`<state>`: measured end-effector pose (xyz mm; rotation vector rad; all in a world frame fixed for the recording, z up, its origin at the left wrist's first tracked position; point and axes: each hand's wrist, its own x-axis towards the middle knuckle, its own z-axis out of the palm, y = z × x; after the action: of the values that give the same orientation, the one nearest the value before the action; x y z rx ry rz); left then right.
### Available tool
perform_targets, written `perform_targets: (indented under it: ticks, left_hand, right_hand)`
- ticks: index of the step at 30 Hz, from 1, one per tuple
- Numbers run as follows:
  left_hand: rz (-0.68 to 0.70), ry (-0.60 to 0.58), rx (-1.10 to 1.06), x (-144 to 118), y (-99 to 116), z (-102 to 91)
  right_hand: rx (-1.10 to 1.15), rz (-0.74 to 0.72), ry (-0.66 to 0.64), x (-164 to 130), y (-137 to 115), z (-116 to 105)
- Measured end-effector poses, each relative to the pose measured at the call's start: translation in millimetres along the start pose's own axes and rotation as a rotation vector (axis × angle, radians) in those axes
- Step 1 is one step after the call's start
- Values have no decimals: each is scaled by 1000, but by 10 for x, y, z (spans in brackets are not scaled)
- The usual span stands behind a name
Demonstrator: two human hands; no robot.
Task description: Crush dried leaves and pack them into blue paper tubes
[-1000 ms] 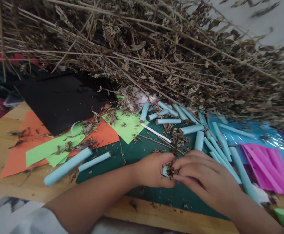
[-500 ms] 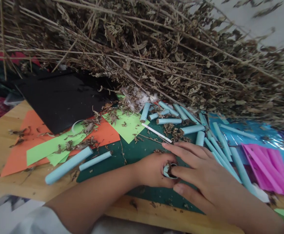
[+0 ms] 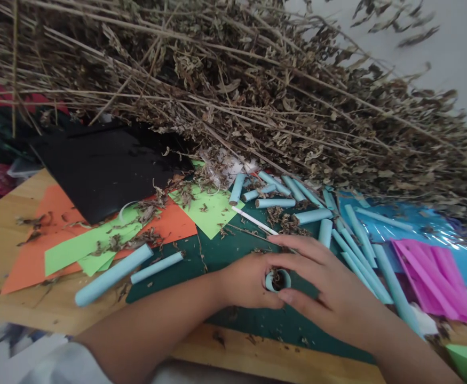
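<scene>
A left hand (image 3: pixel 249 280) curls around a short light-blue paper tube (image 3: pixel 278 279), held upright on the green cutting mat (image 3: pixel 233 250) with its open mouth showing dried leaf crumbs inside. The right hand (image 3: pixel 329 290) lies beside it with fingers spread and extended, thumb and forefinger touching the tube's rim (not clamped around it). Both forearms reach in from the table's near wooden edge. Just beyond the hands lie more rolled blue tubes (image 3: pixel 325 229), a thin white stick (image 3: pixel 255 220) and scattered leaf bits. Green and orange paper sheets (image 3: pixel 169 221) lie to the left, pink paper (image 3: pixel 433 272) to the right. A great heap of dried stalks (image 3: pixel 237 96) overhangs the far side.
</scene>
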<state>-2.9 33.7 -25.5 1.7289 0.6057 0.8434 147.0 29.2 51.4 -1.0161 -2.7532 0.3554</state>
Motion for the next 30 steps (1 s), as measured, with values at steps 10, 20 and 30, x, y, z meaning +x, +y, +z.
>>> perform_targets:
  ticks: [10,20,30]
  left_hand:
    - [-114,-9,109,4,-6,20]
    - [-74,-15,66,16,2,8]
    - [-64,-52,63,13,28,18]
  right_hand:
    - [71,-42,173,33,-36,27]
    - [6,-89,34,-37,-45,0]
    - [-135,11,-132,27,-192,-95]
